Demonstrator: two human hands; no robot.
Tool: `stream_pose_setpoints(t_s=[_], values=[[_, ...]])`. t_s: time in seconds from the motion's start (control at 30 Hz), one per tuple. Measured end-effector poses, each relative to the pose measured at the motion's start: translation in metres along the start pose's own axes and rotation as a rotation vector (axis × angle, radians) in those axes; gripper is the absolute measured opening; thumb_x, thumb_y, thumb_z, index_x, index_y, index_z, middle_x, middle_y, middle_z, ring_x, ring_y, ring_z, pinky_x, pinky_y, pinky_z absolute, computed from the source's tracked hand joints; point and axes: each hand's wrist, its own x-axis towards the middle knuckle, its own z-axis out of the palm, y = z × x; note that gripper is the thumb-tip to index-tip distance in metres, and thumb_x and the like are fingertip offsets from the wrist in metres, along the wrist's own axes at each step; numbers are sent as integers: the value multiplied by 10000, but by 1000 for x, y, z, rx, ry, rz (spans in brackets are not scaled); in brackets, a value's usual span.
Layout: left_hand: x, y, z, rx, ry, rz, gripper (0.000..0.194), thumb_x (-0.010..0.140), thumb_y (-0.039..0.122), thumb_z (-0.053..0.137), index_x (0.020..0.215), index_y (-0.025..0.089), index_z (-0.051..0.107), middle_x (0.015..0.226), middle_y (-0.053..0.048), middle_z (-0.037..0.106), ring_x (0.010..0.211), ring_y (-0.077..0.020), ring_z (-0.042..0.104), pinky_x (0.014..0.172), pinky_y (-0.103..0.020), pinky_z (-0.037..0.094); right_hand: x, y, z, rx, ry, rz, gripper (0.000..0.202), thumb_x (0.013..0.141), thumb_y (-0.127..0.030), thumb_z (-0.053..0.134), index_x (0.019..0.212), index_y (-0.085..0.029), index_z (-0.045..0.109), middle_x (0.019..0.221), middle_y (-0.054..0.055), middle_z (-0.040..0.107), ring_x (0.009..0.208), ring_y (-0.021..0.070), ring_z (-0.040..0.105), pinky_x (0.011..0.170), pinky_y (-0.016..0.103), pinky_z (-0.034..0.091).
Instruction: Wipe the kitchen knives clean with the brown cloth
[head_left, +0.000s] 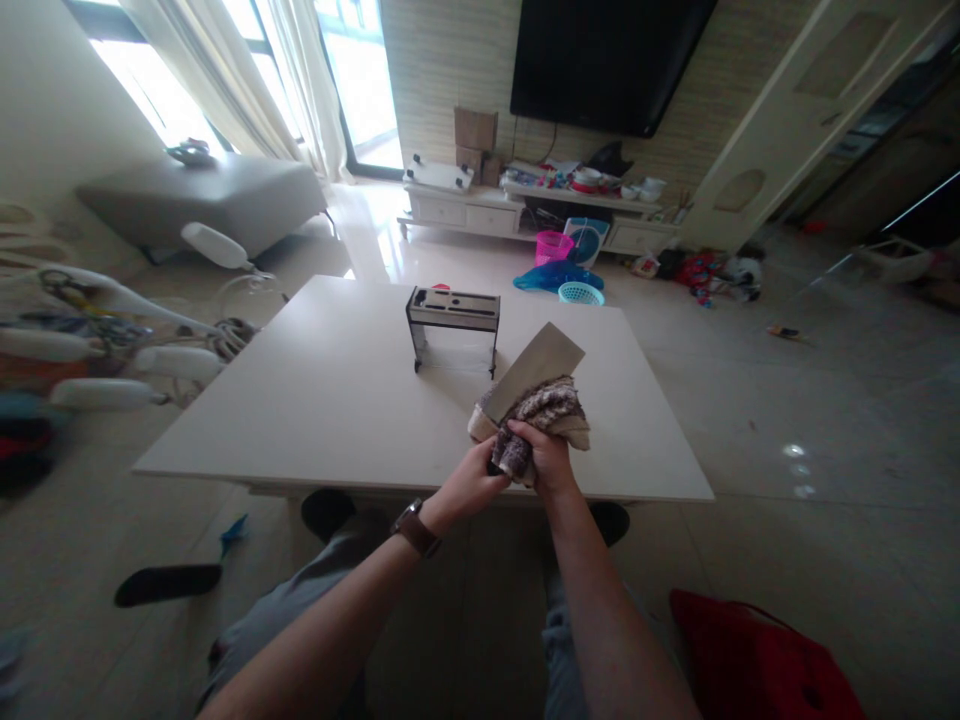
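Note:
Over the near edge of the white table, my left hand is closed around the handle of a cleaver. Its broad grey blade points up and to the right. My right hand grips a brown-and-beige fluffy cloth, thumb on top, pressed against the lower part of the blade and near the handle. Most of the handle is hidden by the left hand and the cloth. Beyond my hands, a knife rack with a slotted top and clear lower part stands upright on the table.
A small red item shows behind the rack. Past the table's far edge are a light-blue basket, a pink basket and a blue plastic bag. A red bag lies on the floor at my right.

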Motion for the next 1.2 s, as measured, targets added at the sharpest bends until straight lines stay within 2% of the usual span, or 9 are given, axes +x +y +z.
stream_pose_setpoints(t_s=[0.23, 0.5, 0.67, 0.87, 1.03, 1.2], values=[[-1, -5, 2, -8, -11, 0, 430, 744, 125, 602, 1170, 108, 661, 1049, -74, 724, 927, -201, 621, 873, -290, 509, -2, 0, 0, -11, 3, -11, 348, 475, -212, 914, 788, -140, 779, 843, 37, 793, 782, 208, 732, 741, 317, 603], [-2, -4, 3, -25, -20, -30, 406, 732, 126, 608, 1134, 114, 666, 988, -69, 722, 893, -199, 620, 818, -277, 519, -3, -2, -1, -16, 5, 5, 337, 485, -203, 908, 790, -144, 776, 823, 33, 787, 770, 211, 732, 724, 317, 603], [-2, -6, 3, -19, -3, -25, 430, 723, 127, 618, 1150, 120, 670, 1025, -69, 727, 918, -205, 623, 844, -284, 516, -4, -2, 1, -21, 7, 0, 327, 488, -205, 900, 785, -143, 778, 840, 37, 790, 776, 212, 734, 736, 319, 605], [-2, -3, 3, -28, -13, -34, 423, 716, 125, 606, 1134, 117, 669, 965, -61, 720, 883, -197, 627, 809, -272, 519, -3, -1, 0, -21, 15, 18, 335, 478, -214, 903, 779, -140, 776, 808, 32, 784, 752, 209, 728, 709, 312, 599], [-2, -2, 4, -45, -1, -16, 426, 719, 134, 617, 1141, 125, 672, 1024, -73, 725, 938, -212, 633, 854, -292, 522, -2, 2, -1, -22, 4, 6, 330, 485, -212, 904, 777, -144, 766, 786, 25, 777, 726, 208, 720, 691, 319, 592], [-2, -5, 4, -39, -12, -28, 389, 719, 147, 618, 1103, 119, 674, 965, -63, 718, 895, -205, 629, 828, -292, 522, 0, 4, -2, -34, 6, -3, 344, 485, -225, 907, 787, -145, 764, 795, 22, 780, 735, 205, 724, 700, 312, 590]])
